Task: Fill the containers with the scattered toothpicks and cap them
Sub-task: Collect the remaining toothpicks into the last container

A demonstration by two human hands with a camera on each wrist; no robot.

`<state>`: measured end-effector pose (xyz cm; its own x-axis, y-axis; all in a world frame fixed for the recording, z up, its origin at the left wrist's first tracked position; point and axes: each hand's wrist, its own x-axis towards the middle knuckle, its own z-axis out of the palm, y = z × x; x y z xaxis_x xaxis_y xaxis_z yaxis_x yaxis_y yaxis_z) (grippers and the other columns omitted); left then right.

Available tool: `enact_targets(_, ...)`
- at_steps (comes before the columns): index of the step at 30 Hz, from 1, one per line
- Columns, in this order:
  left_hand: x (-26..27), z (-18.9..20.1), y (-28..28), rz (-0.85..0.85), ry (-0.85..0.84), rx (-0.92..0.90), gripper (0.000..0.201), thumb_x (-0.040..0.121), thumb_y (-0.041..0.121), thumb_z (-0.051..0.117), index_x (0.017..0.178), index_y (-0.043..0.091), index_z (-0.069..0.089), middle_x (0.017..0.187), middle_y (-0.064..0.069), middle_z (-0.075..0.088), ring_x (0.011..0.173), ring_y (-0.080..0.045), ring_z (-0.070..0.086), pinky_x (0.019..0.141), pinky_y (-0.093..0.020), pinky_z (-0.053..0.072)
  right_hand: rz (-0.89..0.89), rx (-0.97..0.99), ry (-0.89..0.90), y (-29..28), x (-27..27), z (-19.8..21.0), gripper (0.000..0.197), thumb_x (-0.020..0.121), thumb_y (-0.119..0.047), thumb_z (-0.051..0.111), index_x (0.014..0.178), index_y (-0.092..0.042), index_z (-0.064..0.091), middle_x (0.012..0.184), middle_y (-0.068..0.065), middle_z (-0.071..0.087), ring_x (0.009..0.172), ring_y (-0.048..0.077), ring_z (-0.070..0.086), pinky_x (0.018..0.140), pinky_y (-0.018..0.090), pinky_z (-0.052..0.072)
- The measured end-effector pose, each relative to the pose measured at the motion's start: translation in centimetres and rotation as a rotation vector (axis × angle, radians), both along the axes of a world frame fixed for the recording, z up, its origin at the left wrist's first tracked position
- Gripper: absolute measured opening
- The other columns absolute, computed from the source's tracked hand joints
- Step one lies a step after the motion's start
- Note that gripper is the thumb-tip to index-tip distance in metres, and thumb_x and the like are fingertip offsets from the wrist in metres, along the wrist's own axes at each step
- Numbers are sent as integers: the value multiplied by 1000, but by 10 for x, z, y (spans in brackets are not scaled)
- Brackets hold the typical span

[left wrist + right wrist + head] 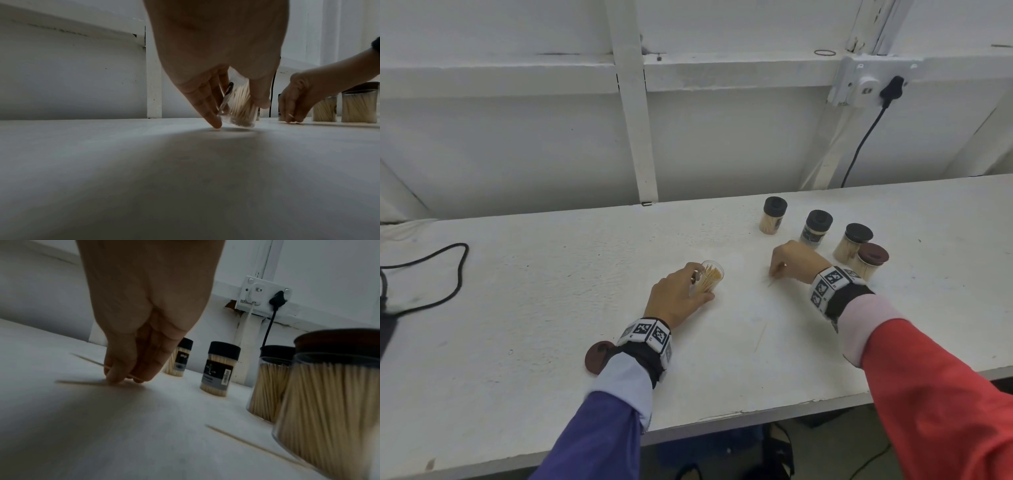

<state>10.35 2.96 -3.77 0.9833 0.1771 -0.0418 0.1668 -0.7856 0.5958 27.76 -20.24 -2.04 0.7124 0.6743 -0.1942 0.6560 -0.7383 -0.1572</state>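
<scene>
Obstacles: four capped jars (822, 229) at 1–2 o'clock; open jar (709, 277) centre; lid (597, 356) at 7. Bare tabletop (534, 291) btwn 8 and 11.

White surface (551, 308) carries four capped jars (816, 228) at 2 o'clock, an open jar (710, 279) at centre, loose toothpicks (246, 443), a lid (595, 356) at 7 o'clock, a cable (431, 274) at 9 o'clock.

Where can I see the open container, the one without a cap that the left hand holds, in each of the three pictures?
Head: the open container stands left of centre, gripped by the left hand.
Left wrist: centre, between the fingers, tilted on the table.
Right wrist: not in it.
Shared landmark: the brown-capped container.
</scene>
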Motion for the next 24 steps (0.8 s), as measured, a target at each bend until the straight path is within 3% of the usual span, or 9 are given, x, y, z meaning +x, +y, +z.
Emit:
enact_targets(3, 0, 1, 0, 13, 8, -9, 53, 83, 46, 71, 127, 28, 49, 120, 9, 62, 104, -19, 60, 86, -32, 44, 5, -27, -52, -3, -10, -5, 12, 83, -9, 67, 90, -15, 74, 97, 1, 69, 93, 23, 62, 81, 33, 49)
enact_targets(12, 0, 2, -1, 17, 13, -8, 52, 83, 45, 72, 126, 28, 50, 120, 8, 62, 105, -20, 60, 86, -31, 44, 114, -32, -96, -14, -42, -4, 14, 91, -9, 52, 101, -14, 61, 104, -1, 60, 100, 17, 52, 75, 30, 42)
enact_targets(15, 0, 2, 0, 18, 4, -9, 53, 83, 45, 72, 127, 28, 49, 120, 7, 63, 105, -20, 61, 87, -31, 44, 153, 71, 50, -2, -60, -2, 16, 87, -7, 61, 98, -15, 70, 99, -4, 68, 86, 11, 54, 74, 20, 37)
enact_targets(18, 0, 2, -1, 11, 3, -7, 53, 83, 45, 72, 127, 28, 49, 120, 7, 63, 105, -20, 61, 87, -32, 45, 242, 124, 206, 6, -78, -7, 19, 80, -5, 71, 93, -18, 77, 91, -6, 73, 79, 6, 61, 69, 13, 41)
enact_targets(21, 0, 2, 0, 10, -3, 0, 52, 83, 45, 72, 127, 28, 50, 121, 7, 63, 104, -20, 61, 86, -32, 45, 215, 85, 219, 3, -87, -10, 18, 78, -12, 76, 92, -24, 78, 89, -9, 72, 76, 0, 57, 63, 5, 33)
enact_targets(24, -1, 2, 0, 10, -10, -1, 53, 83, 45, 72, 127, 28, 49, 122, 7, 62, 104, -19, 61, 84, -31, 44, 194, 93, 181, -7, -90, -7, 15, 77, -16, 78, 89, -25, 79, 89, -10, 70, 73, -2, 50, 60, 7, 32)
